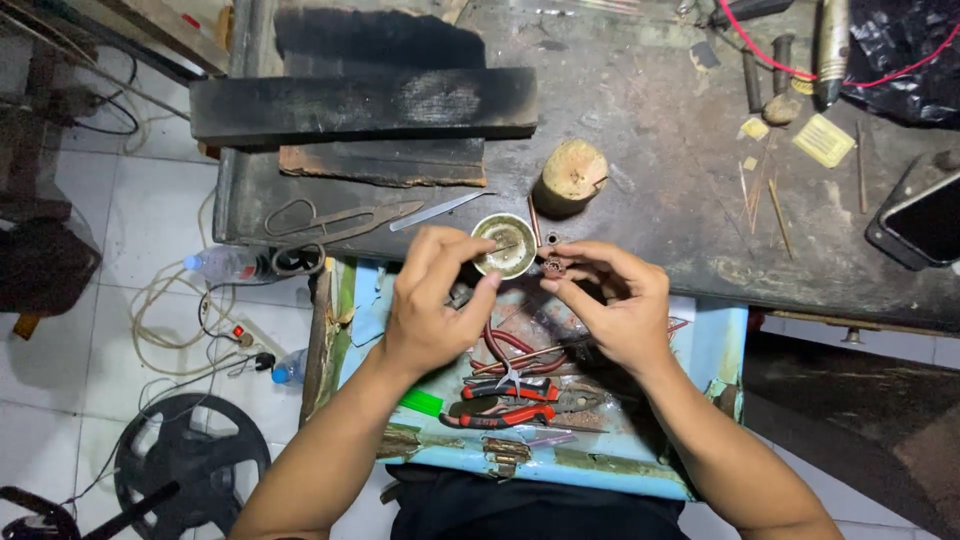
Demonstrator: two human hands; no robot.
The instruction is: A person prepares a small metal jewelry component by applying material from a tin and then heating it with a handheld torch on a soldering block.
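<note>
A dark, scorched workbench (640, 150) fills the upper part of the view, its top stained and scratched. Below its front edge an open pale blue drawer (715, 345) holds red-handled pliers (500, 390) and other small tools. The left hand (435, 300) is closed around a thin metal pick (497, 248), pinched between thumb and fingertips, with its tip reaching into a small round metal dish (505, 245) at the bench edge. The right hand (615, 300) pinches a tiny coppery ring-like piece (553, 266) between thumb and forefinger, just beside the dish and over the drawer.

On the bench lie a black wooden block (365, 103), a charred board (380, 165) under it, scissors (335, 222), a slim metal file (437, 210), a wooden stump (571, 176), a phone (920, 220) at the right and thin sticks (770, 200) near small yellow pads (823, 140). A red wire (770, 55) runs across the far corner.

The floor is white tile (60, 400), strewn with a coiled pale cable (165, 310), a plastic bottle (220, 264) and a black wheel (190, 465).
</note>
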